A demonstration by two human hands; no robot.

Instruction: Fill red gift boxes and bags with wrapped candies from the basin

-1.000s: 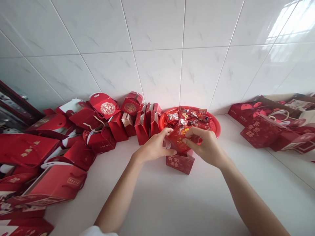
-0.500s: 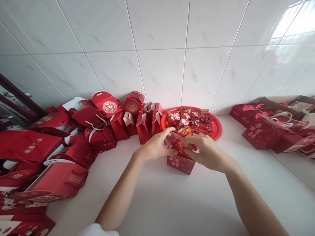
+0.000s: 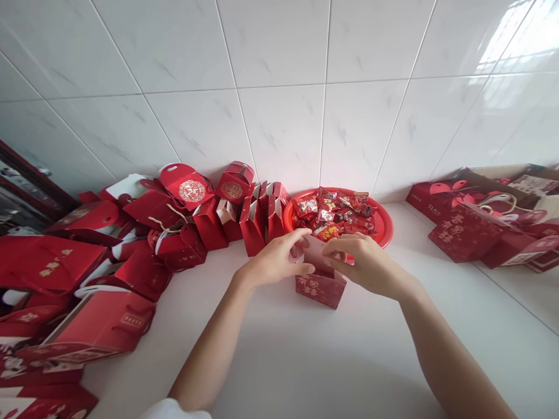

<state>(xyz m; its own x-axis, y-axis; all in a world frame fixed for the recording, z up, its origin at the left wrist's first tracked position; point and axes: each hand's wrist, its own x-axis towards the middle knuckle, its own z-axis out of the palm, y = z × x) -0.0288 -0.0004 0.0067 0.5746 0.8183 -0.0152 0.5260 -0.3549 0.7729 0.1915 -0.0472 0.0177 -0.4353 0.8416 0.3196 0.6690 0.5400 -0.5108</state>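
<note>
A small red paper gift box [image 3: 321, 293] with pale lettering on its front stands on the counter, its top unfolded. My left hand [image 3: 273, 259] grips the upper left side of the box, thumb at the front rim and fingers by the raised flap. Over the right rim hovers my right hand [image 3: 364, 265], fingers curved and apart from the thumb, with no item visible in it. The inside of the box is mostly hidden by my hands. Right behind it sits a red plastic basket [image 3: 386, 227] holding several red-wrapped snack packets [image 3: 334, 212].
Many red gift boxes [image 3: 98, 317] crowd the left side, and narrow upright ones [image 3: 252, 224] line the wall. More boxes [image 3: 463, 233] stand at the right around an open carton. White tiles [image 3: 279, 128] rise behind the white counter [image 3: 262, 349].
The red packet held between my hands over the box is no longer visible there. My right fingers have loosened and drawn slightly apart. The view has shifted slightly.
</note>
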